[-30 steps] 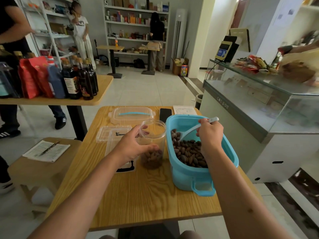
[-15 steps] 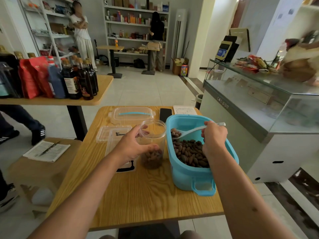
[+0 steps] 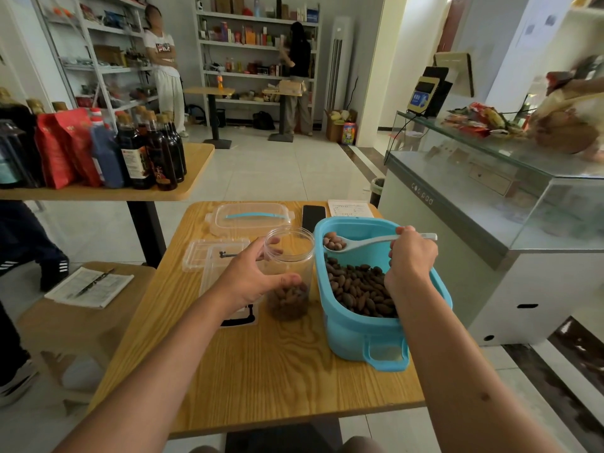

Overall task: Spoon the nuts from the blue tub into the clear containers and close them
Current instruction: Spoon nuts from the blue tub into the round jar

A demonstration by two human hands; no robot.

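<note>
- Right hand: fingers curled round the handle of the white spoon; much of the handle is hidden inside the fist, only its tip shows past the knuckles.
- Spoon bowl holds a few nuts and is raised above the far left part of the blue tub, near the jar's rim; whether it touches the tub wall cannot be told.
- Nuts lie loose in the tub; the right wrist covers the near right part of the heap.
- Left hand: thumb and fingers wrapped round the clear jar, which stands upright and lidless on the table, just beside the tub's left wall. Fingers on the far side show only dimly through the plastic.
- Jar bottom holds a shallow layer of nuts, blurred by the plastic.
- Clear flat lids lie left of the jar, partly covered by the left hand; their outlines are hard to separate.
- Clear lid with blue handle, black phone and a printed sheet lie along the far edge.
- Table: light wood grain, rounded corners; near edge partly cut off by the forearms.
- Room: shop with a tiled floor, shelving at the back, a glass counter on the right, and a second table with dark bottles on the left. Two persons stand by the shelves.
</note>
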